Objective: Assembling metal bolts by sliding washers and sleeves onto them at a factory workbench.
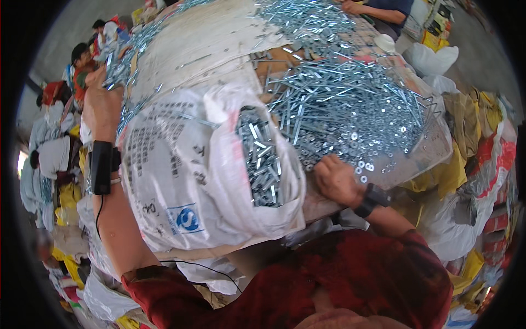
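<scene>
My left hand (103, 104) is raised at the table's left edge with its fingers bent together. Shiny metal pieces show by its fingertips, but what it grips is too small to make out. My right hand (341, 180) is curled at the near edge of a pile of washers (378, 137), fingertips down and pressed together. Anything inside that grip is hidden. Between my arms lies a white woven sack (170, 170), its rolled mouth facing right. Short metal sleeves (263, 159) fill the opening. Beyond the washers, long thin bolts (329, 93) lie heaped.
More metal parts (307, 22) cover the far table, beside a pale sheet (186, 55). A person's arm (359, 7) reaches in at the far right, near a white bowl (385, 43). Other people sit along the left. Filled sacks (433, 57) and yellow bags crowd the right.
</scene>
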### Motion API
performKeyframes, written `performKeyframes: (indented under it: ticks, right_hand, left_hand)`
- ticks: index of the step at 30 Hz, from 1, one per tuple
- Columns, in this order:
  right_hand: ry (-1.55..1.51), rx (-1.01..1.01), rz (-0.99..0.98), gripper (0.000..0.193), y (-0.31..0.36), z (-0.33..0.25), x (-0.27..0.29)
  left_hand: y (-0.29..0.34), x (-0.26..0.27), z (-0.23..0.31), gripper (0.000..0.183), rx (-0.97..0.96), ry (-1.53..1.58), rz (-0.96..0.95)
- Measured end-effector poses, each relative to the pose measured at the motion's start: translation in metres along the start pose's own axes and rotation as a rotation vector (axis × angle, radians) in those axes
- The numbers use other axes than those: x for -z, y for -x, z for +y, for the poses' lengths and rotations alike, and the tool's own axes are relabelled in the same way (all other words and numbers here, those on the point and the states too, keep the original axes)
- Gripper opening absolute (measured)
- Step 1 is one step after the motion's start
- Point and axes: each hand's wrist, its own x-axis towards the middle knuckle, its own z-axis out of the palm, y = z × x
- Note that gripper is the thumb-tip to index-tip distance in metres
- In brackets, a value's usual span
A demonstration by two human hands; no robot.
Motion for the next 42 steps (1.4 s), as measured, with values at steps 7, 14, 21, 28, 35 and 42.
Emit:
performKeyframes:
  ticks: [7, 14, 21, 28, 35, 42]
  right_hand:
    - [-0.065, -0.026, 0.029, 0.013, 0.012, 0.006, 0.004]
    - [-0.247, -0.059, 0.016, 0.016, 0.018, 0.014, 0.008]
    - [-0.317, 0.001, -0.017, 0.016, 0.008, 0.008, 0.010]
    - [-0.193, -0.030, -0.034, 0.011, -0.001, -0.003, 0.002]
    - [-0.052, -0.003, -0.065, 0.011, 0.000, -0.007, -0.003]
    - [0.035, 0.007, -0.070, 0.007, 0.006, -0.005, -0.012]
  left_hand:
    - [0.021, -0.064, 0.229, 0.026, -0.240, 0.686, -0.527]
    - [0.081, -0.148, 0.407, 0.055, -0.334, 0.847, -0.995]
    - [0.080, -0.113, 0.368, 0.055, -0.215, 1.003, -1.063]
    - [0.013, -0.029, 0.072, 0.032, 0.004, 0.945, -0.239]
    - [0.075, 0.044, -0.225, 0.024, 0.417, 0.115, 0.101]
    - [0.105, -0.043, -0.268, 0.043, 0.520, -0.094, -0.163]
